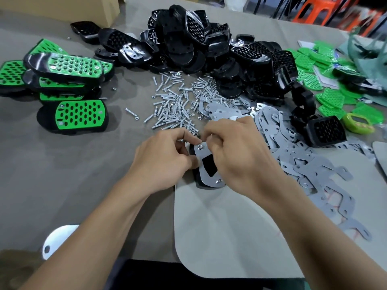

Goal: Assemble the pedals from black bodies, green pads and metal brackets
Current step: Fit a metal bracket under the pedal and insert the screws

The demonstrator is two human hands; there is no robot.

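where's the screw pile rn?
Head view, centre: screw pile sits between the finished pedals on the left and metal brackets on the right, in front of the black bodies.

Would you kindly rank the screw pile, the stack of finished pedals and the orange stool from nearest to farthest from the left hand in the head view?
From the left hand:
1. The screw pile, just ahead of it.
2. The stack of finished pedals, farther off to the left.
3. The orange stool, beyond the table at the back right.
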